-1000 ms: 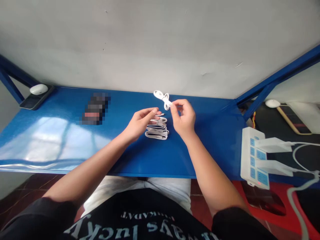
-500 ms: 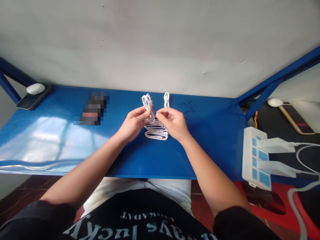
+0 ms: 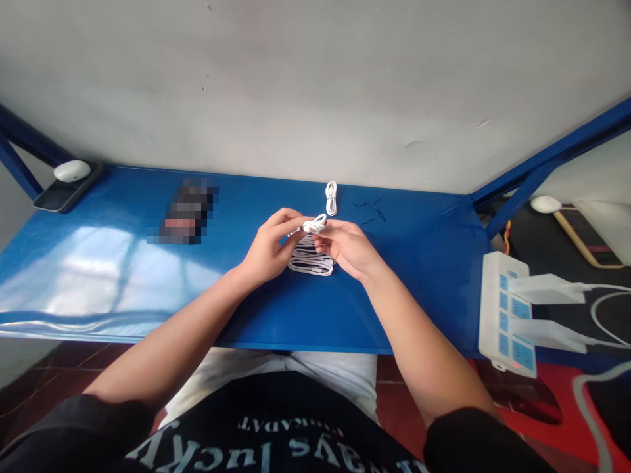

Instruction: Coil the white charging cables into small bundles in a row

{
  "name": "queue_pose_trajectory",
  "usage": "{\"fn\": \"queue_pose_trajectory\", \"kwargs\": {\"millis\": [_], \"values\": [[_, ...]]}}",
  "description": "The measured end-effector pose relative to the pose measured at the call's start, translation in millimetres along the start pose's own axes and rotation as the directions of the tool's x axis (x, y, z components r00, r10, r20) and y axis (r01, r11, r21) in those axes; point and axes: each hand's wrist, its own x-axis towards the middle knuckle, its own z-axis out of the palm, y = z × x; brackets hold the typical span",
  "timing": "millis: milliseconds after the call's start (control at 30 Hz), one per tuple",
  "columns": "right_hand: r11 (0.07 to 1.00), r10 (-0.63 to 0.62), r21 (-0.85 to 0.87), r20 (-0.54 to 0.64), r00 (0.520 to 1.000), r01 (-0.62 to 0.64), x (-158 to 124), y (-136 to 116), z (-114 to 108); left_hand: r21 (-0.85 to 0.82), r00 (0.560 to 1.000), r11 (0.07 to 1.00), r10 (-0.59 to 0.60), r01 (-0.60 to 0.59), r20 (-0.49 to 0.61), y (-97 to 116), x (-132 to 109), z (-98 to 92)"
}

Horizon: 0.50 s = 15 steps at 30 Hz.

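A coiled white cable point(image 3: 314, 225) is held between my two hands above the table. My left hand point(image 3: 274, 246) pinches it from the left, thumb below and fingers on top. From the right, my right hand point(image 3: 349, 244) grips the other side of the coil, its fingers curled under. Directly below lie more folded white cables point(image 3: 310, 264), partly covered by my hands. Behind my right hand rests another white cable bundle point(image 3: 331, 198), bound with a dark tie at its middle. Several short dark twist ties point(image 3: 378, 211) are scattered to its right.
The blue table point(image 3: 305, 322) meets a grey wall at the back. A pixelated dark object point(image 3: 187, 211) lies left. In the far left corner, a white rounded object point(image 3: 71, 171) sits on a dark tray. A white power strip point(image 3: 507, 315) with plugged-in chargers stands right.
The coil has tipped from upright to nearly flat and moved right and lower. My right hand, close beside it before, now grips it too.
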Motion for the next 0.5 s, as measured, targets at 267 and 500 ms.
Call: {"fn": "queue_pose_trajectory", "kwargs": {"millis": [267,500], "values": [[0.681,-0.561,-0.520,0.082,0.824,0.515,-7,5,5,-0.629,0.844,0.610,-0.515,0.482,0.148,13,3,3.9],[0.231,-0.731,-0.645,0.379,0.567,0.729,-10,-2,2,-0.690,0.498,-0.141,-0.593,0.710,0.633,14,11,-9.5]]}}
